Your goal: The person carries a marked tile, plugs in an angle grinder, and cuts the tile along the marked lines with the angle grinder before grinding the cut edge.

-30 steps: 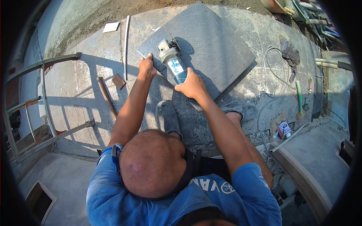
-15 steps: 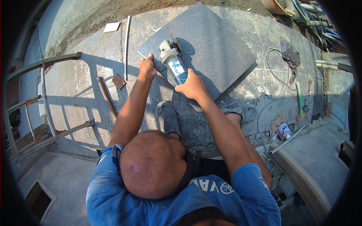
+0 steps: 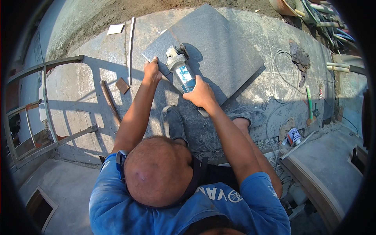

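My right hand [image 3: 201, 94] is wrapped round the rear of a blue and grey angle grinder [image 3: 181, 67]. Its disc stands on edge at the surface of a large dark grey tile [image 3: 223, 47], and its shadow falls to the right. A thin line runs across the tile from the disc toward the upper left edge. My left hand [image 3: 152, 71] grips the tile's left corner, thumb on top. The fingers under that edge are partly hidden. The tile lies at an angle on the paved floor, beyond my shoes.
A metal frame [image 3: 46, 94] stands at the left. Nearby lie a wooden stick [image 3: 111, 102], a brown block [image 3: 122, 85], a pale strip [image 3: 131, 49] and a white tile piece [image 3: 115, 29]. At the right are a looped cable [image 3: 276, 70], a dark cloth [image 3: 300, 58] and a white can [image 3: 293, 137].
The grinder's head has shifted slightly toward me, with its disc a little lower along the line on the tile. My left hand keeps its hold on the tile.
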{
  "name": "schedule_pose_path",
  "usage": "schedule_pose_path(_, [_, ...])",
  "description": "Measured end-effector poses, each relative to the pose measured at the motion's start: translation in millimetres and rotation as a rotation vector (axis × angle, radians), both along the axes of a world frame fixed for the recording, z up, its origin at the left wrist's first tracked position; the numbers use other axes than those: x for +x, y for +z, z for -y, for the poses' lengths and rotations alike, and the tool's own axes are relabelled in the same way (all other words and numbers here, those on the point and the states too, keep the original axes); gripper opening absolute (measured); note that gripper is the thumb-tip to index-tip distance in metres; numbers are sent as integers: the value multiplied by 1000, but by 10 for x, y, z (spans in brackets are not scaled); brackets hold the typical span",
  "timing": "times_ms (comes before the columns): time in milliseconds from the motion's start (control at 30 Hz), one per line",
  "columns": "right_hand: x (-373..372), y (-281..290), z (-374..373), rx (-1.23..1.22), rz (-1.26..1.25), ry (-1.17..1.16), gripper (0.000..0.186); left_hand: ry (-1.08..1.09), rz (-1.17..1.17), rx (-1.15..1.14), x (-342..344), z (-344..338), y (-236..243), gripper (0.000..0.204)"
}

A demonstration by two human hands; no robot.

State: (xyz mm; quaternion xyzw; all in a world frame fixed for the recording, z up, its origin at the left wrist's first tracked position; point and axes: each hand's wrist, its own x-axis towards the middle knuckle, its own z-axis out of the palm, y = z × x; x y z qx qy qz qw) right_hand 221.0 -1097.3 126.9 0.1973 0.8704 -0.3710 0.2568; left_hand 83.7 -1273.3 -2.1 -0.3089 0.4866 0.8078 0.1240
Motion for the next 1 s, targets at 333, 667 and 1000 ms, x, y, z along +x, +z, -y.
schedule_pose_path(333, [-19, -41, -21, -26, 7, 3, 79, -2, 5, -27, -15, 32, -70, 19])
schedule_pose_path(667, [1, -27, -49, -52, 30, -15, 98, 19, -8, 17, 32, -33, 60, 20])
schedule_pose_path(1000, [18, -3, -33, -49, 38, -13, 100, 10, -20, -28, -9, 46, -81, 15])
